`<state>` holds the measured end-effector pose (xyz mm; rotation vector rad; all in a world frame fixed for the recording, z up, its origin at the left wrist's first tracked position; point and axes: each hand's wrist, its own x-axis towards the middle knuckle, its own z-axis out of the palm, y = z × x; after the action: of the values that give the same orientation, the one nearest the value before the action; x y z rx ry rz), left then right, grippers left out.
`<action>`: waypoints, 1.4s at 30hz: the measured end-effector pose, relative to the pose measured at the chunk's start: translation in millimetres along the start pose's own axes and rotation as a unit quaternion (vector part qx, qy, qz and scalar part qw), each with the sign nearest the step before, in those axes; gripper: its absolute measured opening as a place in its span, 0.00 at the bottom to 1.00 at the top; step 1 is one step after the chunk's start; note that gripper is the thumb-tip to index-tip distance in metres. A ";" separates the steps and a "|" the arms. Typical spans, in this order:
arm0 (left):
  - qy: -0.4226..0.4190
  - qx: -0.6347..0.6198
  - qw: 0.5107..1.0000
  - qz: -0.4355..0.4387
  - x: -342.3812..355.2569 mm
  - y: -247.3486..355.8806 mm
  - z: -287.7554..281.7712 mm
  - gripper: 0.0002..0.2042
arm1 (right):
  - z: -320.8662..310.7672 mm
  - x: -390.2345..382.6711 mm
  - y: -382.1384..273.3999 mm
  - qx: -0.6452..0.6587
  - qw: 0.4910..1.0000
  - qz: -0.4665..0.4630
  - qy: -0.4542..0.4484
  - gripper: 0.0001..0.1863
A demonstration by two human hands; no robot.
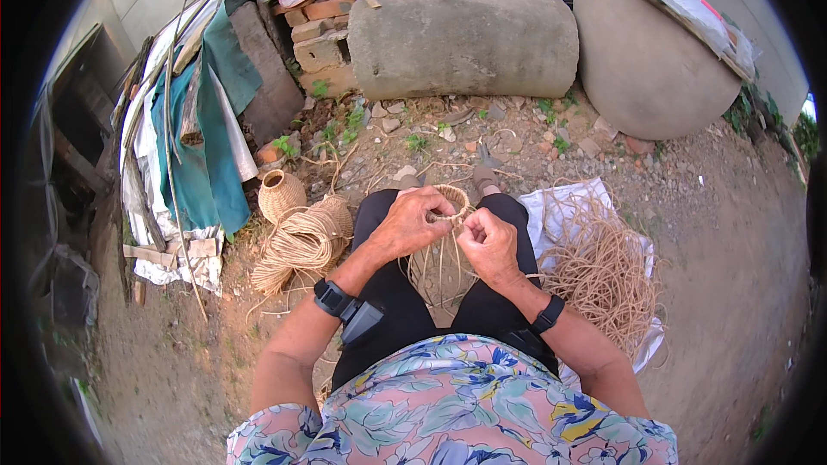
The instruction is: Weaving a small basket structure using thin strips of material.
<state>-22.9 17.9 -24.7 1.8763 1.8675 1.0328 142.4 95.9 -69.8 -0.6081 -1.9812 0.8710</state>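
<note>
Between my knees a small round woven piece of tan cord (458, 196) has loose strands (435, 271) hanging below it. My left hand (412, 222) grips its rim with fingers curled inside the ring. My right hand (487, 245) is closed in a pinch at the near right side of the rim; whether it holds a strand is hidden by the fingers. Left of my legs stand a woven jar-shaped basket (280, 195) and thick coils of tan cord (293, 254). To my right a loose tangle of cord (586, 271) lies on a white sack (547, 202).
Ahead lie a concrete cylinder (461, 43), stacked bricks (319, 34) and a large round concrete piece (646, 69) with sheeting on top. At the left, sticks, boards and a green tarp (202, 164) lean in a heap. The dirt ground (715, 275) has rubble and small plants.
</note>
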 end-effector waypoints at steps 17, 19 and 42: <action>0.032 -0.107 0.989 -0.100 8.0 14.5 2.3 0.08 | -4.7 8.1 -3.0 0.148 0.984 0.095 -0.031 0.05; -0.003 -0.078 0.989 -0.125 8.4 10.7 -0.7 0.08 | -3.9 8.7 0.4 0.183 0.975 0.119 -0.026 0.05; 0.032 -0.034 0.999 -0.012 -7.9 -4.4 4.1 0.09 | -178.3 47.5 -90.8 0.608 0.790 0.056 -0.061 0.21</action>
<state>-22.6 11.9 -32.6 1.7989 1.8604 1.1468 263.3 132.3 92.5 0.1177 -1.0722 1.9994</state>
